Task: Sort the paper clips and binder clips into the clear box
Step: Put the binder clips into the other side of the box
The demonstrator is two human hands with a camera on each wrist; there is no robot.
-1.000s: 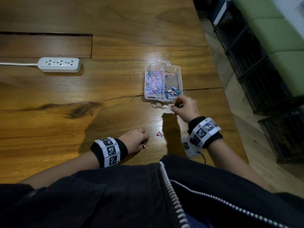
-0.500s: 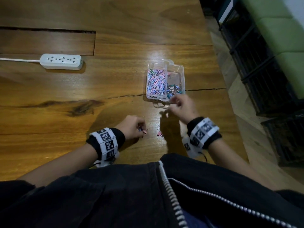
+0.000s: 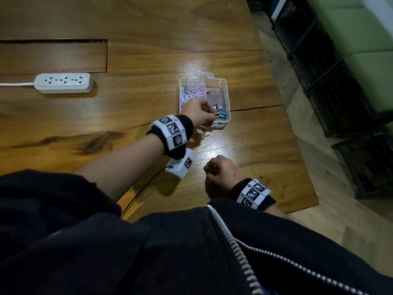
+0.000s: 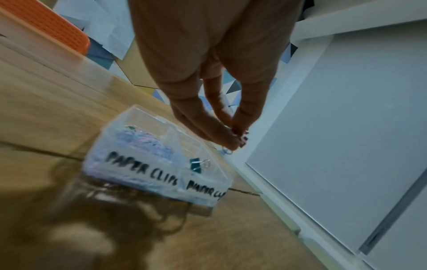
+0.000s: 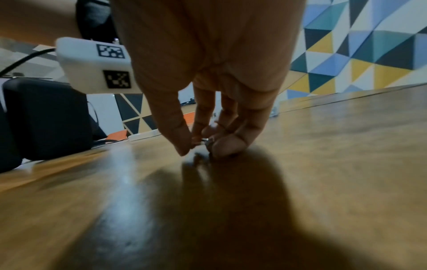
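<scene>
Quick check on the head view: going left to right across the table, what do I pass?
White power strip → left hand, reaching over the clear box → clear box with paper clips in its left compartment and binder clips in its right. The right hand sits nearer, overlapping that span.

Wooden table [image 3: 148, 28] carries clear box [image 3: 225, 86] and white power strip [image 3: 63, 83].

clear box [image 3: 223, 124] partly hidden, label [image 4: 166, 171] blurred
</scene>
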